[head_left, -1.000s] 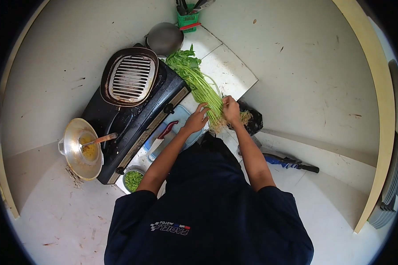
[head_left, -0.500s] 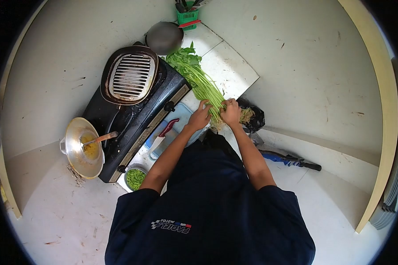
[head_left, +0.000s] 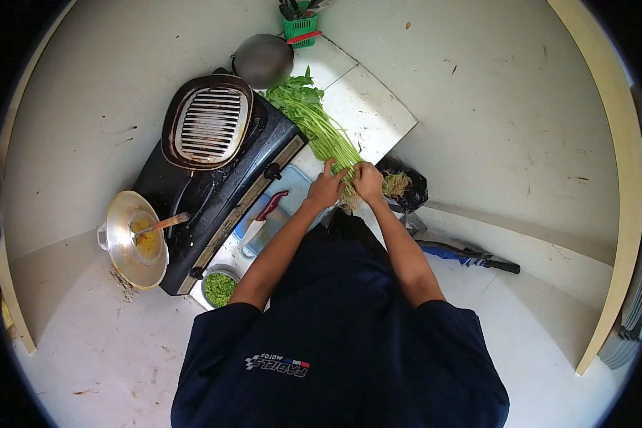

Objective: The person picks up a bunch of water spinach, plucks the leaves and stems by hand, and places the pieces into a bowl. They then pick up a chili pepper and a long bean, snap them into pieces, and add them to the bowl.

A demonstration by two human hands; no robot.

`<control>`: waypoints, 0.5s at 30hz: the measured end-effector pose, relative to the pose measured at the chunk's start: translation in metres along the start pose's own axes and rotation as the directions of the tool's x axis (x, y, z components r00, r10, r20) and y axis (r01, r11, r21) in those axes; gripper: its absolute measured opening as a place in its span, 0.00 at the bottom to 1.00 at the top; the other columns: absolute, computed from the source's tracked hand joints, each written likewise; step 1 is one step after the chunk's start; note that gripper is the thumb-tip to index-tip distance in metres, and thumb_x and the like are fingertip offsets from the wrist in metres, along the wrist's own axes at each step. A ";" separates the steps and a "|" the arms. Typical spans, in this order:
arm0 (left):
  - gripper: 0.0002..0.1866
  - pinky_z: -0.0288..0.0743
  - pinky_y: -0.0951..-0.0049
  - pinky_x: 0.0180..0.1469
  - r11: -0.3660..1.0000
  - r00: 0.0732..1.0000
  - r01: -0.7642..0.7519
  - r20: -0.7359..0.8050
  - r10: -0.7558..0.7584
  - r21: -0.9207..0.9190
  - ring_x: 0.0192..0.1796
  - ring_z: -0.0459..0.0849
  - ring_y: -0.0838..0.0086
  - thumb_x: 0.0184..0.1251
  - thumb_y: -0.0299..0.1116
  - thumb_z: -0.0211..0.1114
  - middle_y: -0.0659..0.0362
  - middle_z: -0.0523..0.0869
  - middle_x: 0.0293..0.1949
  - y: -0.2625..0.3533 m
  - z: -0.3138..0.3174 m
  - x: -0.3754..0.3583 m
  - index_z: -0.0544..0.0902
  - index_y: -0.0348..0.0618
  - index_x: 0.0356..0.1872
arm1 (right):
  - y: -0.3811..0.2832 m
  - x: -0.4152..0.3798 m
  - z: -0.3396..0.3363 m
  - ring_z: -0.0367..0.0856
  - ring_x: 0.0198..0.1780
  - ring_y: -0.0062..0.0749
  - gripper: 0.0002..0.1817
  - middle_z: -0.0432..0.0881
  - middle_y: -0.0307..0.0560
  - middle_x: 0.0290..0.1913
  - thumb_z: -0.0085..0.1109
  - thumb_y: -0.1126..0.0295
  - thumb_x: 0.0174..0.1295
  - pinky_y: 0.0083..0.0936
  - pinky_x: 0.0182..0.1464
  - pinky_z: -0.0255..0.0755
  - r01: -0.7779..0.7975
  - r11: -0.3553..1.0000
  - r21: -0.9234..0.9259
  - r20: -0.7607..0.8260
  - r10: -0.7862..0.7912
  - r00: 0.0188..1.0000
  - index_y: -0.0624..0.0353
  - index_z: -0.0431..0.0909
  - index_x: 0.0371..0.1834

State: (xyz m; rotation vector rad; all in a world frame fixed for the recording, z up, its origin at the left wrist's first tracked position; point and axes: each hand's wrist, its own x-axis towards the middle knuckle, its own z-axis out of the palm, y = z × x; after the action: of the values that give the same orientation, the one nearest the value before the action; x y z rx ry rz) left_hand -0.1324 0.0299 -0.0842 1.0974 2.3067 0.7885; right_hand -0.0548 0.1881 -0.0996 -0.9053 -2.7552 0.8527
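Observation:
A bunch of long-stemmed leafy greens (head_left: 329, 135) lies slantwise on the white-tiled counter, its leaves toward the back and pale roots near me. My left hand (head_left: 326, 187) has its fingers bent over the lower stems. Close beside it, my right hand (head_left: 368, 182) is closed around stems near the root end; its fingertips are partly hidden. Under and beside my left hand is a blue cutting board (head_left: 292, 189). A knife with a dark red handle (head_left: 272, 205) rests on that board, its blade pointing toward me.
To the left stands a black stove (head_left: 214, 207) bearing a grill pan (head_left: 170, 132). A wok (head_left: 108, 246) with a spatula is at its near end, and a bowl of chopped greens (head_left: 220, 288) sits below. Behind are a dark pan (head_left: 264, 60) and green basket (head_left: 301, 30). A black bag (head_left: 415, 191) lies right.
My right hand has shifted slightly left and its fingers have drawn in on the stems. My left hand has moved only a little. The knife and pans stay put.

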 end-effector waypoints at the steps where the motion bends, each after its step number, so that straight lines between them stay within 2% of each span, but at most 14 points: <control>1: 0.25 0.82 0.49 0.53 1.000 1.000 0.017 0.009 -0.017 0.017 0.46 0.87 0.40 0.73 0.41 0.65 0.43 0.62 0.71 0.001 0.001 0.001 0.76 0.57 0.70 | 0.003 0.001 -0.001 0.85 0.46 0.57 0.09 0.86 0.57 0.44 0.61 0.73 0.62 0.48 0.51 0.77 0.035 0.999 0.010 -0.023 -0.034 0.999 0.62 0.86 0.43; 3: 0.25 0.82 0.48 0.53 0.999 1.000 0.005 -0.011 -0.004 0.038 0.47 0.87 0.40 0.74 0.44 0.64 0.43 0.62 0.71 0.002 0.003 0.002 0.76 0.58 0.70 | 0.007 0.003 -0.006 0.86 0.44 0.59 0.09 0.86 0.59 0.43 0.60 0.75 0.63 0.47 0.50 0.78 0.105 0.994 0.030 -0.070 -0.103 0.992 0.63 0.87 0.43; 6: 0.25 0.82 0.47 0.54 0.999 1.000 0.029 0.010 -0.029 0.046 0.49 0.86 0.39 0.75 0.47 0.63 0.43 0.61 0.72 0.003 0.004 0.003 0.75 0.59 0.71 | 0.005 0.002 -0.013 0.86 0.43 0.57 0.10 0.86 0.59 0.43 0.61 0.76 0.62 0.46 0.50 0.80 0.135 0.991 -0.010 -0.074 -0.135 0.988 0.64 0.88 0.44; 9: 0.26 0.82 0.47 0.55 0.998 0.999 0.031 0.008 -0.032 0.058 0.50 0.86 0.39 0.75 0.47 0.63 0.43 0.60 0.72 0.004 0.004 0.002 0.75 0.60 0.71 | 0.002 0.002 -0.019 0.86 0.44 0.56 0.10 0.86 0.59 0.43 0.61 0.76 0.61 0.45 0.51 0.80 0.141 0.989 -0.038 -0.041 -0.143 0.989 0.63 0.88 0.44; 13: 0.26 0.82 0.47 0.55 0.997 0.997 0.059 0.044 -0.061 0.042 0.49 0.86 0.39 0.75 0.47 0.63 0.44 0.60 0.73 0.005 0.001 0.003 0.75 0.60 0.72 | 0.004 0.002 -0.018 0.85 0.47 0.54 0.11 0.85 0.55 0.44 0.63 0.74 0.60 0.46 0.51 0.79 0.182 0.975 -0.127 -0.085 -0.193 0.977 0.61 0.87 0.45; 15: 0.26 0.82 0.47 0.56 0.996 0.994 0.086 0.062 -0.088 0.027 0.52 0.84 0.38 0.75 0.47 0.62 0.46 0.60 0.75 0.008 -0.001 0.003 0.74 0.63 0.72 | 0.004 0.001 -0.017 0.83 0.49 0.51 0.11 0.83 0.53 0.45 0.63 0.72 0.60 0.47 0.52 0.78 0.191 0.965 -0.180 -0.058 -0.205 0.977 0.60 0.85 0.46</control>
State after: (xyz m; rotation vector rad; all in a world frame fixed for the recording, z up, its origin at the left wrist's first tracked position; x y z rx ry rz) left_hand -0.1306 0.0359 -0.0789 1.0105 2.2999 0.6846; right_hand -0.0489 0.1995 -0.0883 -0.6554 -2.8250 0.5404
